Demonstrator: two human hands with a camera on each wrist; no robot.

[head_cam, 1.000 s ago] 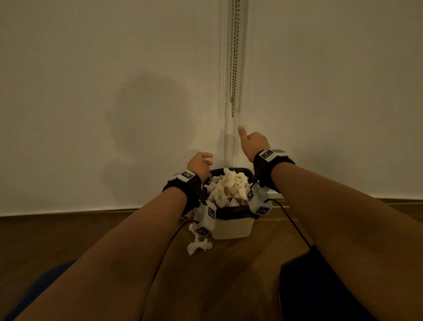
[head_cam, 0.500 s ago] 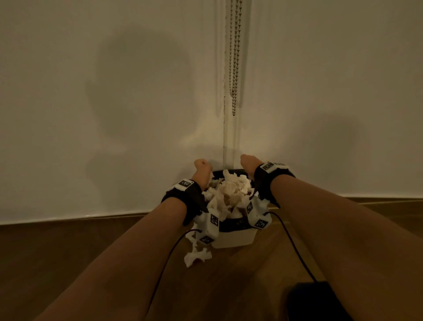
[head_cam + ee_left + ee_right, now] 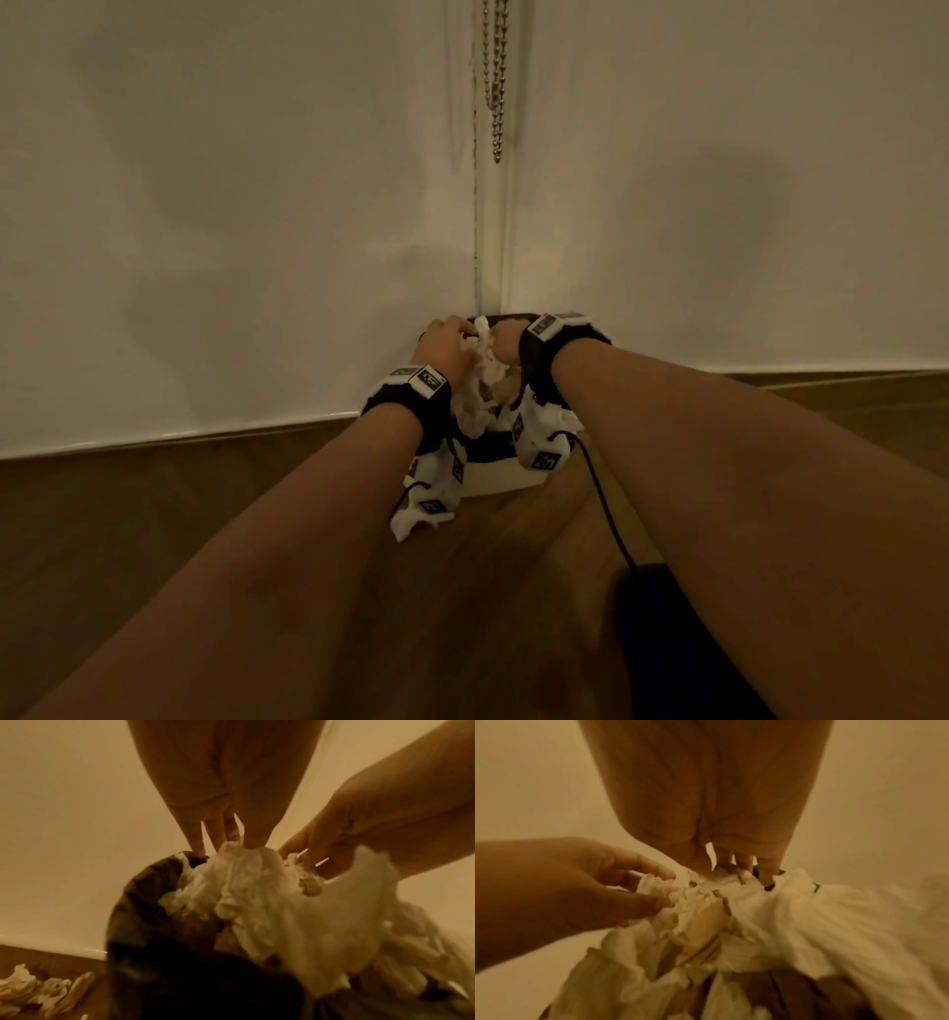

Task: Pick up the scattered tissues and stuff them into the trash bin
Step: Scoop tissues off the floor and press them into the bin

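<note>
Dim floor, trash bin point(image 3: 506, 480) mostly hidden.

Two hands, the left hand point(image 3: 445, 345) and right hand point(image 3: 506, 343), meet at frame centre over one trash bin point(image 3: 500, 475). The tissues point(image 3: 480, 398) heaped in it cannot be counted; one more tissue point(image 3: 413, 521) lies just below, and one bead chain point(image 3: 496, 77) hangs at top centre.
</note>
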